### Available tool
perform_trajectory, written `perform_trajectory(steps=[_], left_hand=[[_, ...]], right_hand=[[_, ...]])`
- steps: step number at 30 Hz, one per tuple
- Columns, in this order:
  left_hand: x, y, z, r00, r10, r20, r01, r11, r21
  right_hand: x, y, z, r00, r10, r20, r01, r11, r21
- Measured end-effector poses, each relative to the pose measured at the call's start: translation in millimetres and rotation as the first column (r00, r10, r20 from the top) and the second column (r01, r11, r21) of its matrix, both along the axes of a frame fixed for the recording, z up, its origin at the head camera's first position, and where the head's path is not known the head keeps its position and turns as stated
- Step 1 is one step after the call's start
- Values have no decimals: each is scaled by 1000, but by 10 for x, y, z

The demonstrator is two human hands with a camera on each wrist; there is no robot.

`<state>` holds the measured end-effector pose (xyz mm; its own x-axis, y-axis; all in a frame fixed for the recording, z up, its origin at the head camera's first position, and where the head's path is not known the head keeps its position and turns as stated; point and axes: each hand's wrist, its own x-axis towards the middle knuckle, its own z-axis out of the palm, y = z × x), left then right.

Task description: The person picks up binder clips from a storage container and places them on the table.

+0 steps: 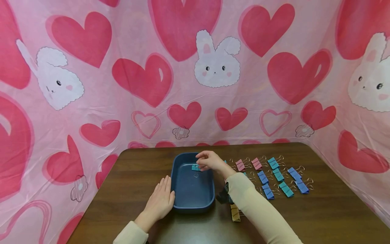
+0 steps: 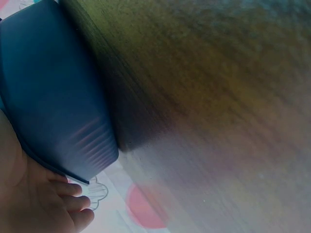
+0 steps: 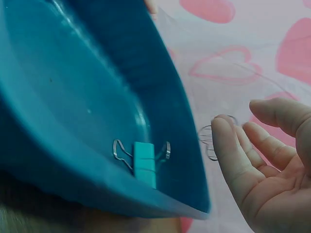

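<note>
A dark blue tray [image 1: 192, 191] stands on the table, and a teal binder clip [image 3: 144, 162] lies inside it at the far end. My right hand [image 1: 211, 163] hovers over the tray's far right corner, close to that clip. In the right wrist view its fingers [image 3: 228, 150] are loosely bent, thumb apart, with nothing between them. Along the tray's left side, my left hand [image 1: 159, 198] rests with straight fingers against the rim. The left wrist view shows this hand [image 2: 36, 199] at the tray's outer wall [image 2: 53, 92].
Right of the tray lie several binder clips in rows: pink ones [image 1: 240, 165], blue ones [image 1: 268, 191], teal ones [image 1: 285, 189] and a yellow one [image 1: 235, 212]. My right forearm [image 1: 259, 206] hides part of them. A pink curtain with hearts [image 1: 222, 118] hangs behind the table [image 1: 134, 173].
</note>
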<state>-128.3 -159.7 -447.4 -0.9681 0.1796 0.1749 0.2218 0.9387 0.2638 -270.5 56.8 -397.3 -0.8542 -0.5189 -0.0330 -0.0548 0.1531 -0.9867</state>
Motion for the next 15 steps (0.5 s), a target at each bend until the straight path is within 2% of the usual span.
perform_trajectory(steps=[6,15], left_hand=[[-9,2,-5,1000,-3,-8,3,1000,-4],[-5,9,19,1000,1,9,-1,1000,-3]], right_hand=[[-30,-129,-73,999,-30,35,29,999,43],[-44,-200,-140,998,0,66,-7,993,118]])
